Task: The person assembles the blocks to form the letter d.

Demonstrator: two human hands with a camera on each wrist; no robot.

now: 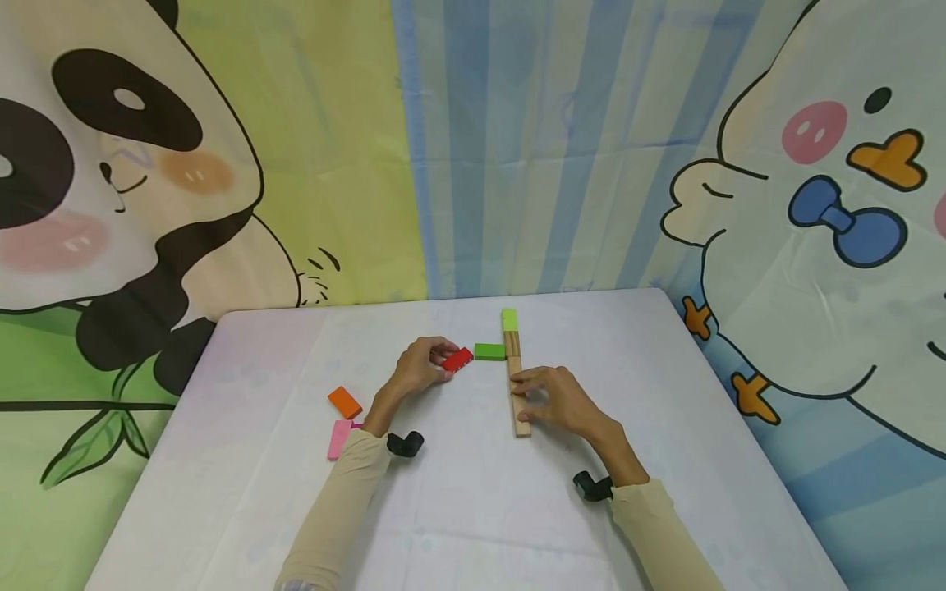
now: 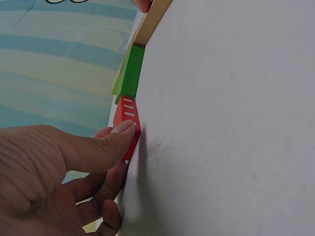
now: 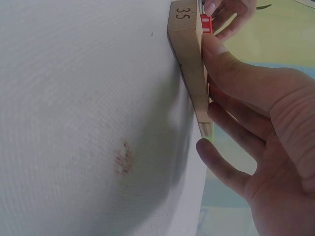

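On the white-covered bench [image 1: 473, 517] in front of you, a narrow line of blocks runs away from you near the middle. Nearest you is a long wooden block [image 1: 521, 428], with the number 35 marked on its end in the right wrist view. Beyond it come a shorter wooden piece [image 1: 512, 344] and a light green block [image 1: 510, 319] at the far tip. A darker green block [image 1: 489, 352] lies crosswise, its right end meeting the left side of the line.

Your left hand [image 1: 423, 364] pinches a red block [image 1: 457, 359] between thumb and fingers. The red block sits slightly askew at the green block's left end; whether the 2 touch is hard to tell.

Your right hand [image 1: 556, 400] is loosely spread, its thumb and fingertips resting on the long wooden block.

Off to the left, an orange block [image 1: 345, 402] lies at a slant just beyond a pink block [image 1: 340, 439], which is partly hidden by your left sleeve [image 1: 342, 501].
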